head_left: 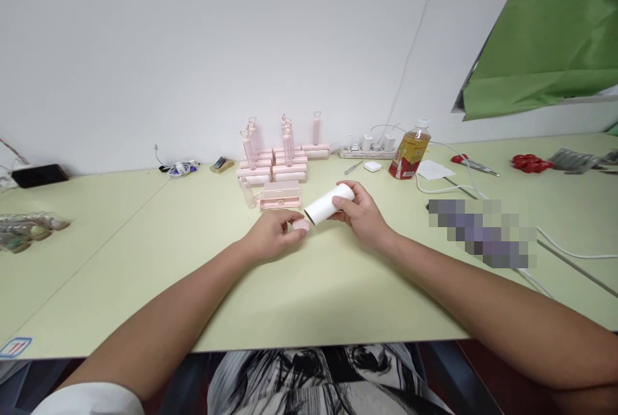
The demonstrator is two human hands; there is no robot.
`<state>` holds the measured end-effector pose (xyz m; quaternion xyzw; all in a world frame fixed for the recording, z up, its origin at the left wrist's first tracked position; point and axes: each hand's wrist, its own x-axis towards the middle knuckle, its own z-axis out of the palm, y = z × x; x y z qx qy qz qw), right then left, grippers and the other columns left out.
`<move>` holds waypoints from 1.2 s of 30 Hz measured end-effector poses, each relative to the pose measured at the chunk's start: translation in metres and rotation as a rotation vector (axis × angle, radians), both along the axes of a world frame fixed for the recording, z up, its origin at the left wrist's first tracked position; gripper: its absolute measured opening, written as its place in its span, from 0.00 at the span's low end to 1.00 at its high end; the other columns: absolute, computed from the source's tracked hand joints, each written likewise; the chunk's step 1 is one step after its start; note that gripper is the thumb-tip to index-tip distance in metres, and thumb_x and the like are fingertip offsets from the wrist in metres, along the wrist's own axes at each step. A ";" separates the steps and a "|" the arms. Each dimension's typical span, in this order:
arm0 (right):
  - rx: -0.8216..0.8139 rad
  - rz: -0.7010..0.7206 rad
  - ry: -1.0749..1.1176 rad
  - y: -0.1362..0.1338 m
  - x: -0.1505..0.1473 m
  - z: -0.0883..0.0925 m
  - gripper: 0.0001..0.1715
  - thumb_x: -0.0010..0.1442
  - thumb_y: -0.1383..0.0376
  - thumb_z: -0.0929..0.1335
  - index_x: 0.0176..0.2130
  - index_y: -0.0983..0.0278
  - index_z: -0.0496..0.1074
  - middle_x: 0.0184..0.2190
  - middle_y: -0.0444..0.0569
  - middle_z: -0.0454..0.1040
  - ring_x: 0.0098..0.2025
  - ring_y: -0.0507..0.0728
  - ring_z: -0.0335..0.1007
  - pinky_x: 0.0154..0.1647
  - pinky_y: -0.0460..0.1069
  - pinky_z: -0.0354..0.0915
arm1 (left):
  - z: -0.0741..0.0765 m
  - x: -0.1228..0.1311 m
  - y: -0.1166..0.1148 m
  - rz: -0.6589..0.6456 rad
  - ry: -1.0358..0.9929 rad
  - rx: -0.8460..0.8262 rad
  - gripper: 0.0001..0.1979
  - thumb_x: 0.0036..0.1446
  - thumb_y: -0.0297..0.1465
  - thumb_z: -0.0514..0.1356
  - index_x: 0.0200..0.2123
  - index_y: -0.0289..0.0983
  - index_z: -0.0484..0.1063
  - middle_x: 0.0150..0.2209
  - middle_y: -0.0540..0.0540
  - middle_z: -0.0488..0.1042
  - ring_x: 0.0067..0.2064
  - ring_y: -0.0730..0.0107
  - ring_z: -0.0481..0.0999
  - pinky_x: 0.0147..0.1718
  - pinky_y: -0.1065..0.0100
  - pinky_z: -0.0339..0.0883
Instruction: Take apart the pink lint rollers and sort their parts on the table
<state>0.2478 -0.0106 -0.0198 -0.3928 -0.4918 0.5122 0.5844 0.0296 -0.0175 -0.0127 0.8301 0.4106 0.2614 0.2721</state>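
Note:
My right hand [360, 214] grips a white roll [323, 206], which looks like a lint roller refill, and tilts its dark open end down to the left. Pinched between the thumb and fingers of my left hand [274, 235] is a pink round cap [300, 225]. The cap sits just beside the roll's lower end; whether they touch I cannot tell. Behind my left hand lies an opened pink case [280, 202] with a clear lid. Close to it leans a pale pink handle [248, 193].
Several pink lint rollers [290, 174] stand near the wall with handles up. To their right are a power strip [367, 152], a white square case [372, 166] and a drink bottle [410, 152]. A phone [39, 174] and a cable [181, 168] lie at left; pliers [476, 164] at right.

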 end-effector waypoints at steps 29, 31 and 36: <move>-0.235 0.382 -0.020 -0.014 -0.006 -0.006 0.25 0.54 0.56 0.74 0.44 0.60 0.60 0.37 0.46 0.73 0.33 0.55 0.78 0.37 0.55 0.76 | -0.017 0.004 0.008 0.229 -0.544 -0.040 0.21 0.56 0.44 0.61 0.45 0.35 0.72 0.40 0.44 0.77 0.36 0.67 0.76 0.30 0.67 0.74; -0.210 0.419 -0.062 -0.016 -0.007 -0.008 0.24 0.56 0.55 0.72 0.46 0.60 0.61 0.38 0.46 0.72 0.31 0.54 0.77 0.34 0.54 0.76 | -0.016 0.004 0.007 0.251 -0.518 -0.028 0.23 0.57 0.44 0.60 0.50 0.36 0.73 0.40 0.44 0.77 0.36 0.67 0.76 0.29 0.67 0.74; -0.085 0.442 -0.199 -0.015 -0.001 -0.008 0.31 0.59 0.57 0.69 0.56 0.57 0.55 0.37 0.45 0.71 0.27 0.53 0.74 0.30 0.53 0.73 | -0.009 0.001 0.009 0.163 -0.350 -0.046 0.23 0.58 0.43 0.60 0.54 0.41 0.71 0.48 0.45 0.76 0.35 0.69 0.74 0.28 0.69 0.72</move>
